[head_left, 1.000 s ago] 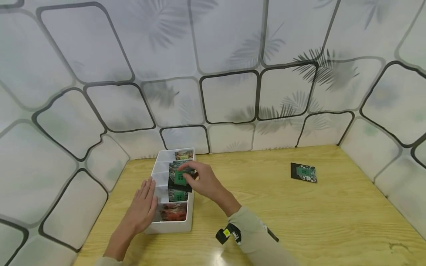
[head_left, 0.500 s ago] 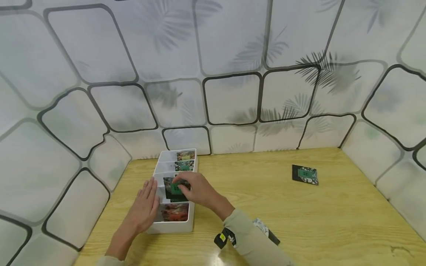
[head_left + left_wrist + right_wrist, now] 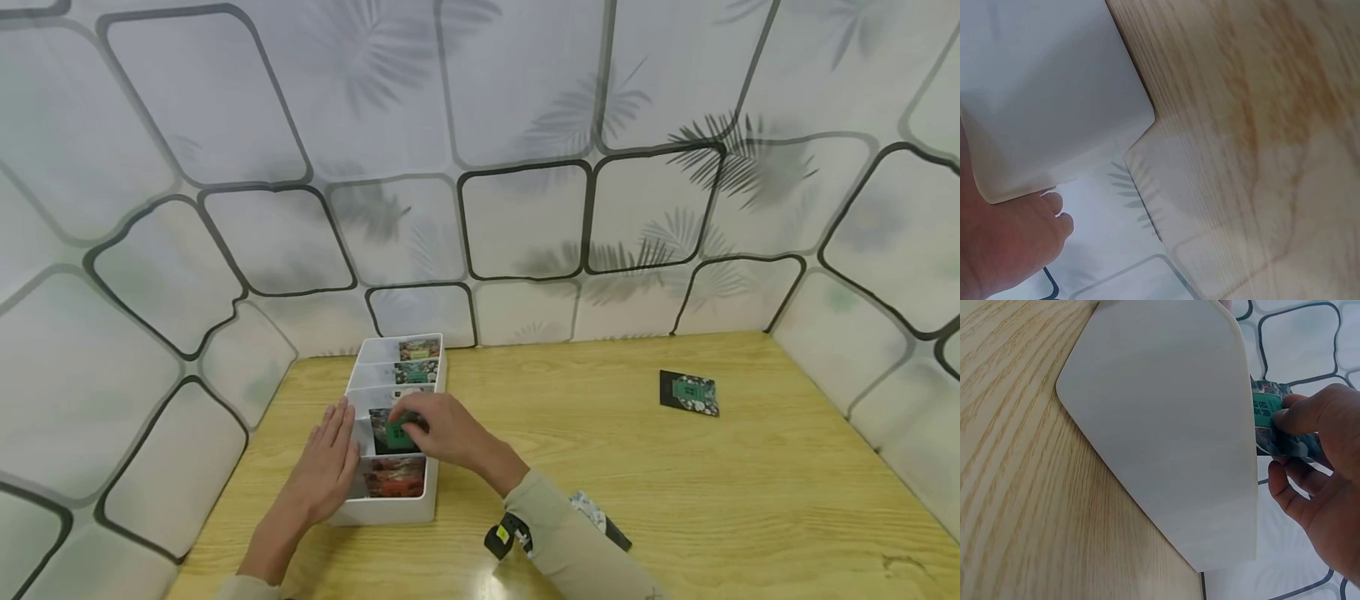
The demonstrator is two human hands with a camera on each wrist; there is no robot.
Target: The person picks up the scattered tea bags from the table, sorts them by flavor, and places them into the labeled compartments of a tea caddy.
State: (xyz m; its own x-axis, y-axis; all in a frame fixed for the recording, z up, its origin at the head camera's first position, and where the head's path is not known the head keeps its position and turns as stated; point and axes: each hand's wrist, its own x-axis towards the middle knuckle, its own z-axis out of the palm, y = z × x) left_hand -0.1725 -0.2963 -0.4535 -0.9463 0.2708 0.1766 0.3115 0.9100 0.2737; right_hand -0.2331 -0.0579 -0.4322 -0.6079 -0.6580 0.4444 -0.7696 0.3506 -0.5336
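Note:
A white divided box (image 3: pixel 390 510) stands on the table, with colourful packets in its compartments. My right hand (image 3: pixel 448 429) pinches a dark sachet with a green label (image 3: pixel 394 435) between thumb and fingers. The sachet is at the compartment just behind the front one; the box wall hides its lower part in the right wrist view, where the thumb lies across its printed face (image 3: pixel 1265 411). My left hand (image 3: pixel 321 462) rests along the box's left side with its fingers straight. Red packets (image 3: pixel 396 477) lie in the front compartment.
On the wooden table (image 3: pixel 750 492), a black and green sachet (image 3: pixel 690 392) lies at the right. Another sachet (image 3: pixel 600 518) is partly covered by my right sleeve. More packets (image 3: pixel 418 350) sit in the rear compartments. A patterned wall covering (image 3: pixel 525 217) surrounds the table's back and sides.
My right hand has brought the green-labelled sachet nearer to me and lower, from over the middle compartments to the one behind the front. My left hand has stayed on the box.

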